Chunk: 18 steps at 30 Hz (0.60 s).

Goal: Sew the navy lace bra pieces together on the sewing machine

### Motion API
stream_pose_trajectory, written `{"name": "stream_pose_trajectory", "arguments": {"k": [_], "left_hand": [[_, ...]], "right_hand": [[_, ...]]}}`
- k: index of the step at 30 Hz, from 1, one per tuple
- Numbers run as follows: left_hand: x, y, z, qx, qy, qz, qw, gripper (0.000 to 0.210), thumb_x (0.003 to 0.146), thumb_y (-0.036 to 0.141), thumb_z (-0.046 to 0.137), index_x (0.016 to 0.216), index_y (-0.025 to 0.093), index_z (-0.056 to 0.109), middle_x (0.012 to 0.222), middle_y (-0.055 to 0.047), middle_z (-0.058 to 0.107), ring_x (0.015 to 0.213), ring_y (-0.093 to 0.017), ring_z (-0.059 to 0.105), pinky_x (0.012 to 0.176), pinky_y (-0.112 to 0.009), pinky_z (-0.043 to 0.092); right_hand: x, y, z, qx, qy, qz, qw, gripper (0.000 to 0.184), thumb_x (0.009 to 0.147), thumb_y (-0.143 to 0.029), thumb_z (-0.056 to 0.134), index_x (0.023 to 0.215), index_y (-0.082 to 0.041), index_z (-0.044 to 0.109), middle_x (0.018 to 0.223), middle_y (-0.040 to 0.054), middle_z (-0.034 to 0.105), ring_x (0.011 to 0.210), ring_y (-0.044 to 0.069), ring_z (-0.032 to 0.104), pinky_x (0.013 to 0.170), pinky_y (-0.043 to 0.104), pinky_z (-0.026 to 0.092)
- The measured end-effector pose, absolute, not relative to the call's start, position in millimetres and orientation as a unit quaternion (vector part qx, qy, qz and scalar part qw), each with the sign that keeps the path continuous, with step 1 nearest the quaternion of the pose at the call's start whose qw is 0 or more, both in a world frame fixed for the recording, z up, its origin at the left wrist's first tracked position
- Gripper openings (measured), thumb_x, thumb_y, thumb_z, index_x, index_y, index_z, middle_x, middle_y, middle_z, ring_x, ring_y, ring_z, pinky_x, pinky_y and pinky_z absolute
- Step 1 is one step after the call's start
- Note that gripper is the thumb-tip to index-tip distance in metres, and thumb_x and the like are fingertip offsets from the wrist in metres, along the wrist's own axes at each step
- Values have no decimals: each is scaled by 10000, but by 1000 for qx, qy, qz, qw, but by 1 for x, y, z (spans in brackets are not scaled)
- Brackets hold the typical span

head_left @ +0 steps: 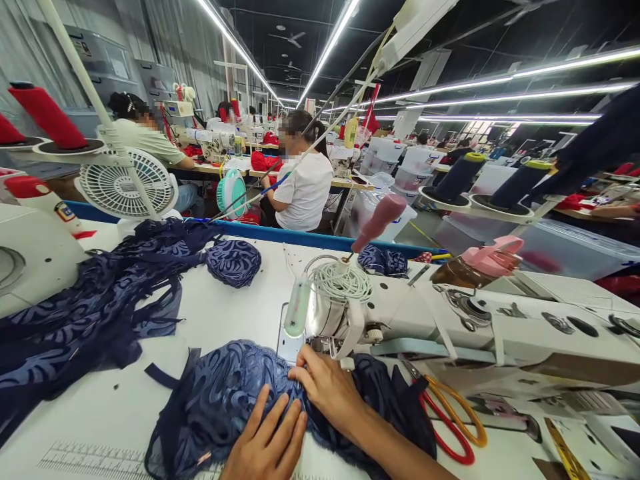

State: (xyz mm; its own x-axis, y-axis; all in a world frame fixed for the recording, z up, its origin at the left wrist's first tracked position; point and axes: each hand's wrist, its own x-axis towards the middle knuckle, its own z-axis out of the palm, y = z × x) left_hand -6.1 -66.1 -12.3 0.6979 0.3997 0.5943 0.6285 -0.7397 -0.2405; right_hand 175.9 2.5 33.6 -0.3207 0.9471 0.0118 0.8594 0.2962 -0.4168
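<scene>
A navy lace bra [220, 393] lies on the white table in front of the sewing machine [330, 320], its top edge close to the needle area. My left hand [270, 437] rests flat on the lace, fingers stretched out and slightly apart. Just right of it, my right hand [325, 387] pinches the bra's edge between thumb and bent forefinger, beside the presser foot. The needle itself is hidden behind the machine head and my right hand. Darker fabric of the bra [395, 400] runs under my right wrist and forearm.
Red-handled scissors [445, 427] lie right of my forearm, by orange-handled ones [467, 413]. A heap of navy lace pieces [90, 307] covers the left side, with a single cup [233, 263] behind. A white fan [127, 183] and pink-lidded bottle [485, 260] stand farther back. Co-workers sit beyond.
</scene>
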Motion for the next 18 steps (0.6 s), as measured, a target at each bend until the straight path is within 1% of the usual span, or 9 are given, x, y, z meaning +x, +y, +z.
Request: {"name": "stream_pose_trajectory", "arguments": {"k": [2, 4, 6, 9, 12, 15, 18], "left_hand": [[-6, -66, -12, -900, -286, -253, 212, 460, 1068, 407, 332, 1225, 153, 682, 1220, -59, 692, 1213, -263, 567, 1240, -580, 46], [-7, -66, -11, -896, -291, -260, 211, 481, 1064, 432, 324, 1224, 153, 682, 1228, -68, 686, 1226, -270, 554, 1236, -590, 42], [-8, -66, -9, -892, -293, -269, 215, 453, 1065, 380, 324, 1206, 151, 688, 1216, -69, 691, 1214, -265, 559, 1234, -596, 40], [-6, -65, -11, -900, -284, -249, 217, 359, 1043, 270, 387, 1225, 152, 673, 1209, -52, 700, 1155, -244, 590, 1228, -613, 12], [0, -64, -24, -875, -314, -303, 207, 313, 1024, 235, 423, 1165, 157, 692, 1145, -50, 722, 1093, -245, 613, 1209, -656, 35], [7, -64, -43, -856, -334, -345, 193, 318, 1033, 295, 424, 1137, 160, 693, 1126, -63, 724, 1091, -263, 616, 1184, -697, 81], [9, -65, -54, -856, -335, -344, 190, 368, 1041, 382, 409, 1166, 164, 677, 1147, -84, 716, 1129, -277, 604, 1168, -723, 90]], "right_hand": [[175, 3, 33, -569, -793, 174, 131, 95, 960, -302, 618, 888, -274, 563, 833, -77, 705, 727, 124, 660, 568, 208, 339], [174, 4, 32, -570, -792, 174, 134, 104, 965, -310, 610, 879, -276, 562, 829, -80, 704, 713, 123, 655, 559, 211, 335], [174, 4, 31, -570, -791, 170, 139, 101, 980, -306, 580, 884, -276, 568, 822, -72, 703, 710, 129, 653, 559, 214, 340], [181, 2, 30, -555, -801, 165, 149, 119, 1005, -258, 514, 905, -265, 579, 825, -50, 703, 746, 136, 662, 602, 215, 378], [191, -6, 31, -532, -817, 156, 160, 184, 1028, -215, 425, 983, -257, 598, 904, -14, 706, 826, 147, 674, 691, 226, 420], [196, -15, 35, -512, -830, 142, 168, 213, 1034, -216, 405, 1075, -267, 608, 984, 5, 694, 873, 160, 671, 729, 244, 429], [190, -16, 35, -490, -847, 109, 178, 180, 1019, -212, 460, 1078, -275, 619, 952, -10, 674, 820, 144, 661, 693, 234, 420]]}}
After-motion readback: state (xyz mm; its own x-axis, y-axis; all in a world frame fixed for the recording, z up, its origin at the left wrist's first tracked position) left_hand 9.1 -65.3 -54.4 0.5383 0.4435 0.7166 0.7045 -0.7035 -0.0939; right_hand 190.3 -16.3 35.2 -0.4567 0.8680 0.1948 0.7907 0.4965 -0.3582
